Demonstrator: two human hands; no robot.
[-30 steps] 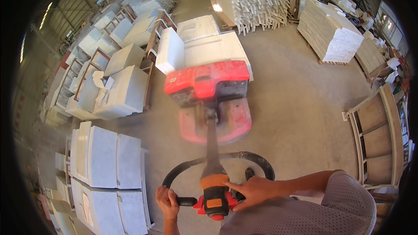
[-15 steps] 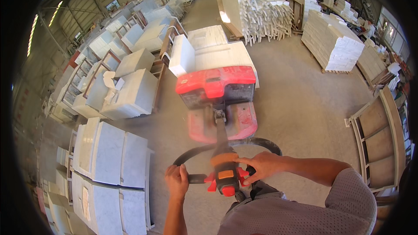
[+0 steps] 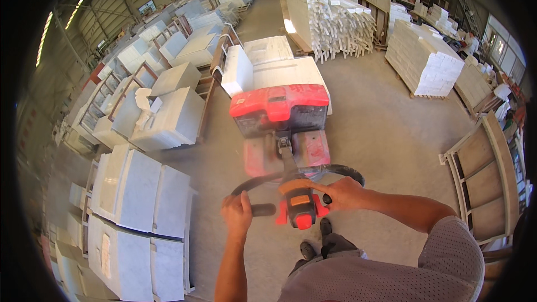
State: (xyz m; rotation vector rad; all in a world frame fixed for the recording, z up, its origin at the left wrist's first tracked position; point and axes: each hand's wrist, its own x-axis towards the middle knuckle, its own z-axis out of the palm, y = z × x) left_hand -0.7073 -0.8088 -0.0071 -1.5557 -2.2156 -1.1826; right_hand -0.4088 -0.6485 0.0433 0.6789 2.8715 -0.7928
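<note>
A big grey concrete floor fills the middle of the frame inside a wide work hall. On the left side, many white stone slabs stand and lie in rows, from the lower left up to the upper left. At the upper right sit tall stacks of white stone tiles on pallets, and at the right edge stands an empty wooden rack. In the middle of the frame is a red powered pallet truck. Flat white slabs lie on it, just above its red body, and one thick white slab stands upright beside them. A black steering bar runs down from the truck to a handle with a black loop and a red and orange control head in the lower middle. The left hand is closed tight around the black grip on the left of the handle. The right hand is wrapped over the right side of the handle, next to the control head. Below the handle, the person's dark shoes show on the floor.
</note>
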